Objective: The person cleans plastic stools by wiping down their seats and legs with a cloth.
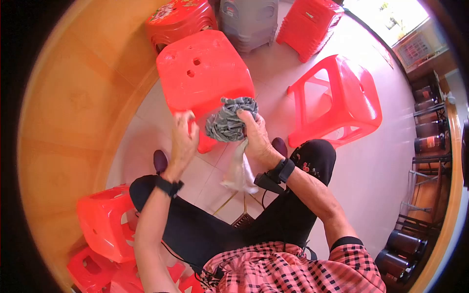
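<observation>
A red plastic stool (207,73) with small holes in its seat stands in front of me. My left hand (184,139) is closed at its near left edge, with red plastic showing between the thumb and fingers. My right hand (256,134) is wrapped round a bunched grey patterned cloth (227,122), held at the stool's near right side. A whitish cloth (239,171) hangs below the right hand; whether it is joined to the grey one I cannot tell.
To the right stands another red stool (342,97). Stacked red stools (310,27), grey stools (249,24) and a flower-patterned red stool (181,19) are at the back. More red stools (105,224) lie at lower left, beside an orange-brown wooden panel (73,97).
</observation>
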